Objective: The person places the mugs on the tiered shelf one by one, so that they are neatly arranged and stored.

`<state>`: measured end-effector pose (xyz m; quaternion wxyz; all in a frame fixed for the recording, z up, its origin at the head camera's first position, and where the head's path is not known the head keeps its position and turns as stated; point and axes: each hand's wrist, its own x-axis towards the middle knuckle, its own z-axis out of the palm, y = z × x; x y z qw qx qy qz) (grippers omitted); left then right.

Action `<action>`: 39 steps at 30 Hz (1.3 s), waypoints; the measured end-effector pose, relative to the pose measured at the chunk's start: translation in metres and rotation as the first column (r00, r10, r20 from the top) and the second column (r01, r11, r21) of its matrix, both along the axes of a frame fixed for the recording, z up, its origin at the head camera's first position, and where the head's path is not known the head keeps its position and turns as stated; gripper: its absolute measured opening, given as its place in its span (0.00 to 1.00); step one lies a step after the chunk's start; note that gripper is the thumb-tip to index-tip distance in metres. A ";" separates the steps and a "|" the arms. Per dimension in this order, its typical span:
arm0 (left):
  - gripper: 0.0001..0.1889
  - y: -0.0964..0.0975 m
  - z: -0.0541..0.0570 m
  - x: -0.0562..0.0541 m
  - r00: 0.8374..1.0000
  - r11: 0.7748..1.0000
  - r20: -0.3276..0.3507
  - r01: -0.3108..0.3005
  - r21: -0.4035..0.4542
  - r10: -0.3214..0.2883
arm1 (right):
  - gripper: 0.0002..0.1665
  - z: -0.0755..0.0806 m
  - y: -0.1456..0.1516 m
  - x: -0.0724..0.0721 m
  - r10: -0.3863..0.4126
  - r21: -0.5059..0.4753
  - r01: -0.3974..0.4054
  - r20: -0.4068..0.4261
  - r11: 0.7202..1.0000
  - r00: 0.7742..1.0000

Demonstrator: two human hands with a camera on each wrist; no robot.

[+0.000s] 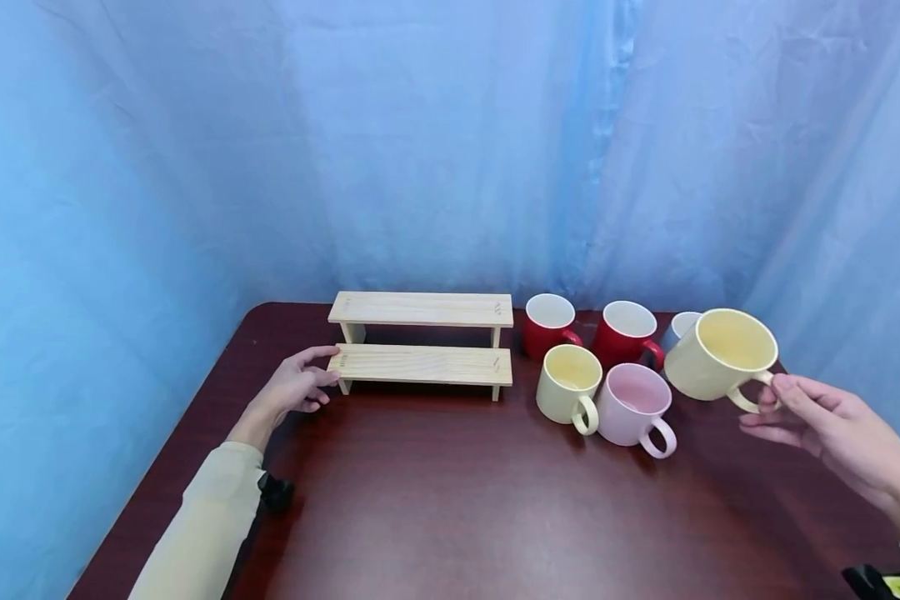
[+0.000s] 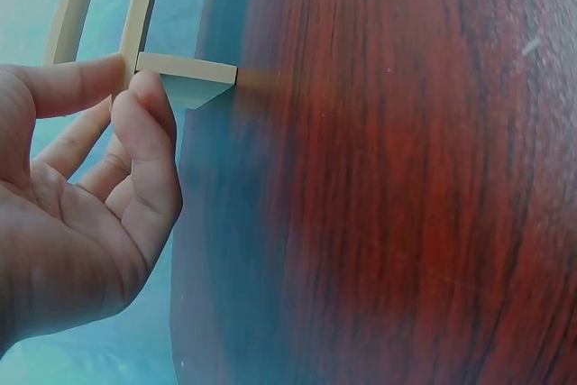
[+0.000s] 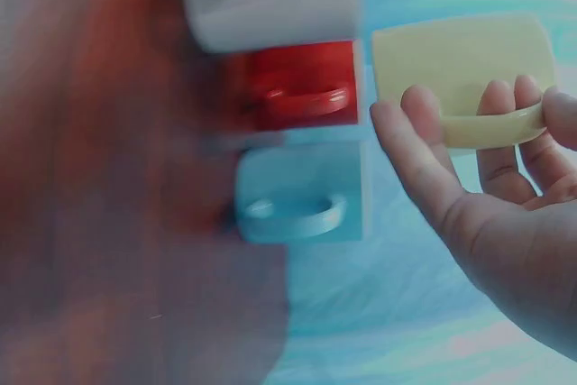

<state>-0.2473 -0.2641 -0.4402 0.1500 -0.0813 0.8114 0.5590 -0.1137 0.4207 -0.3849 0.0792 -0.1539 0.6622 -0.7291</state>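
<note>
My left hand (image 1: pixel 300 385) holds the left end of the lower board of a two-step wooden display rack (image 1: pixel 423 362), finger and thumb at its edge. In the left wrist view the other fingers curl beside the rack's leg (image 2: pixel 187 68). On the right, my right hand (image 1: pixel 843 425) grips a pale yellow mug (image 1: pixel 693 367) by its handle. That mug is upright with a slight tilt, raised above the table. Just left of it stand a pink mug (image 1: pixel 618 417) and a second pale yellow mug (image 1: pixel 553 396), handles toward me.
Behind these are a red mug (image 1: pixel 543 339), another red mug (image 1: pixel 613 346) and a pale blue mug (image 1: pixel 675 332), partly hidden by the raised one. Everything stands on a dark red-brown table (image 1: pixel 435 492). Blue curtains (image 1: pixel 435 150) hang behind and at both sides.
</note>
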 end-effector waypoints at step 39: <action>0.27 -0.002 0.014 0.004 0.991 0.994 0.095 0.092 0.052 -0.096 | 0.21 0.065 -0.293 -0.138 0.137 0.090 -0.147 0.108 0.985 0.985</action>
